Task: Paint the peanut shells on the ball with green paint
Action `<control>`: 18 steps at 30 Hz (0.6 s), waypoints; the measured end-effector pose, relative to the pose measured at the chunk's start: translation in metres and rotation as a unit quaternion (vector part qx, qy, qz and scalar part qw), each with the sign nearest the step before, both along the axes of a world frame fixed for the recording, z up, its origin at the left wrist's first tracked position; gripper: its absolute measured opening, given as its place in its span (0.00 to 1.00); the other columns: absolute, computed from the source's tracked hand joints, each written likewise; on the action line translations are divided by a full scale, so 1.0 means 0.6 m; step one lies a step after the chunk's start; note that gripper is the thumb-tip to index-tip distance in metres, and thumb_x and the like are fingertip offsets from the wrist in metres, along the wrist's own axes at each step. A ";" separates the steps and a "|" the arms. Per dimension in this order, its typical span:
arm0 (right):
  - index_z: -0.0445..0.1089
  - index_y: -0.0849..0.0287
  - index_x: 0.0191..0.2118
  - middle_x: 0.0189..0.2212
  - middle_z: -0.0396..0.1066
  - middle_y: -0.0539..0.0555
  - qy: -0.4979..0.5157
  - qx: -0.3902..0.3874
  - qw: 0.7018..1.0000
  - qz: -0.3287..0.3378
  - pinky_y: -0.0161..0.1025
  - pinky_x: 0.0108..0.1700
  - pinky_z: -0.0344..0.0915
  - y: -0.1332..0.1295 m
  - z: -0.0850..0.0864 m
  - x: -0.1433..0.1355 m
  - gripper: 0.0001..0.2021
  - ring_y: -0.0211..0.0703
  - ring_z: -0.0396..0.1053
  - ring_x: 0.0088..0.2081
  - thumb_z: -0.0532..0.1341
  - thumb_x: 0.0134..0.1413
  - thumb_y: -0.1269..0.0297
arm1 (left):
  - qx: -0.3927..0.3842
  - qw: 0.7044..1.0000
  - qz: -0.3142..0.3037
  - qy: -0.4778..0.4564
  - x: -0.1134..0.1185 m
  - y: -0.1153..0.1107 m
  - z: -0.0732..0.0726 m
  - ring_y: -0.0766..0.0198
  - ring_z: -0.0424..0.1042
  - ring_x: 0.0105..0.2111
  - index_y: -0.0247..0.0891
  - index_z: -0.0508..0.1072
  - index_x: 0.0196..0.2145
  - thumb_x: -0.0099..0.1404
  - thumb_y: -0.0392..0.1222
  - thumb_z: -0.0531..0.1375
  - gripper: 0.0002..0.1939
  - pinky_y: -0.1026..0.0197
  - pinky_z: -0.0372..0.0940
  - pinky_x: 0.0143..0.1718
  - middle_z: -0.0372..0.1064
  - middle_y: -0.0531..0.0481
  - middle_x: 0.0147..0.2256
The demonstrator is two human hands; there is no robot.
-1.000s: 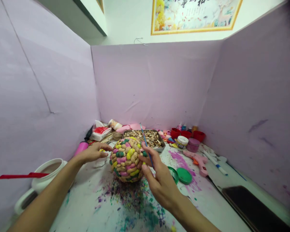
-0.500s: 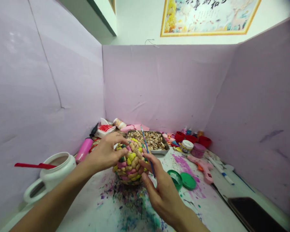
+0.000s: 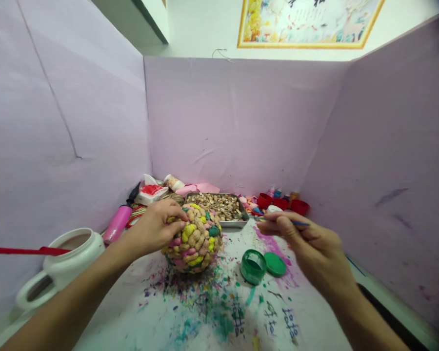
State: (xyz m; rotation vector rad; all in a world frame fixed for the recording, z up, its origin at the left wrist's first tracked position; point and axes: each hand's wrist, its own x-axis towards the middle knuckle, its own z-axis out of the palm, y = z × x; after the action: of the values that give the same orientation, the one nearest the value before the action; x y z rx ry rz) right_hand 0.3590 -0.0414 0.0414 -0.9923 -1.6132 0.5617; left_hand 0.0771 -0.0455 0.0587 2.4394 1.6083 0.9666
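Lilac panels [image 3: 241, 122] close off three sides of the white tabletop [image 3: 131, 312] I am viewing through the head camera. On that tabletop sits a ball [image 3: 193, 241] covered in peanuts, some painted yellow, pink or green, others bare tan. Paint stains [image 3: 188, 331] spread under the ball and in front of it.

I have the left hand [image 3: 160, 226] on the ball's upper left side, fingers bent and fingertips touching it; whether they pinch a nut or only press, I cannot tell. Right of the ball and well apart from it, I see the right hand [image 3: 310, 243] pinching a thin blue brush [image 3: 300, 223], its tip pointing left.

An uncapped green jar [image 3: 253, 267] stands to the right of the ball, with its green lid [image 3: 275, 264] just beside it. Behind the ball I make out a metal tray [image 3: 237, 224] of shells [image 3: 223, 205]. Left of the ball stands a white jug [image 3: 68, 265], a red stick [image 3: 29, 251] jutting over its rim.
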 end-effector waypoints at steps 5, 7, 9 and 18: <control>0.72 0.58 0.18 0.17 0.72 0.54 -0.149 -0.074 0.982 -0.086 0.36 0.22 0.62 0.016 0.020 0.054 0.21 0.39 0.66 0.19 0.58 0.49 0.47 | -0.009 1.000 0.005 -0.001 -0.003 0.003 -0.002 0.58 0.70 0.36 0.40 0.77 0.28 0.55 0.41 0.55 0.10 0.56 0.64 0.40 0.74 0.48 0.33; 0.71 0.59 0.18 0.15 0.70 0.53 -0.194 -0.131 0.969 -0.074 0.34 0.19 0.56 0.028 0.010 0.057 0.21 0.35 0.60 0.15 0.57 0.51 0.49 | -0.017 1.000 0.010 0.000 -0.003 0.004 -0.002 0.56 0.70 0.36 0.41 0.76 0.28 0.54 0.43 0.55 0.10 0.55 0.64 0.40 0.74 0.48 0.33; 0.70 0.59 0.20 0.15 0.69 0.51 -0.224 -0.166 0.959 -0.046 0.33 0.18 0.52 0.043 -0.006 0.053 0.19 0.34 0.57 0.15 0.56 0.52 0.51 | -0.028 1.000 0.012 0.001 -0.004 0.003 -0.001 0.55 0.70 0.37 0.41 0.76 0.28 0.54 0.45 0.55 0.11 0.54 0.64 0.41 0.74 0.47 0.34; 0.69 0.59 0.18 0.15 0.68 0.50 -0.272 -0.216 0.937 0.022 0.33 0.21 0.52 0.064 -0.047 0.029 0.15 0.36 0.59 0.18 0.57 0.51 0.60 | -0.025 1.000 0.008 0.016 0.000 -0.002 0.001 0.56 0.70 0.37 0.40 0.76 0.28 0.55 0.44 0.55 0.11 0.54 0.64 0.40 0.74 0.47 0.34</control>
State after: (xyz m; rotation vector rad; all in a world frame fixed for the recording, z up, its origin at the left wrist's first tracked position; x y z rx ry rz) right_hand 0.3764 -0.0029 0.0135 -1.5409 -2.0502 0.7343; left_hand 0.0770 -0.0465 0.0595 2.4259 1.6435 0.8831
